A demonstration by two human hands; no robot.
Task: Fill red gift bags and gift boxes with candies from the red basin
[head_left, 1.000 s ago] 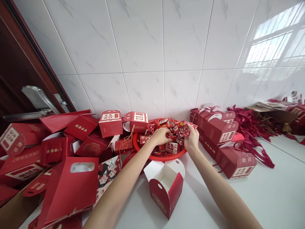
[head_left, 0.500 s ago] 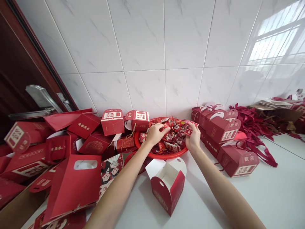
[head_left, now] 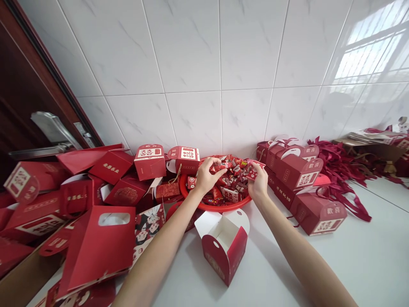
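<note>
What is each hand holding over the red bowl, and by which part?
Left hand pinches a red candy wrapper by one end; right hand grips small red packets by their lower edge.

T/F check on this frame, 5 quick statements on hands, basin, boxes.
1. Both hands are over the red basin of wrapped candies. True.
2. The left hand lifts a red candy above the pile. True.
3. The right hand is bare of anything. False: it holds a small red packet.
4. The open gift box nearest the camera is already full of candies. False: its white inside shows nothing in it.
5. Closed gift boxes stand in a row right of the basin. True.
</note>
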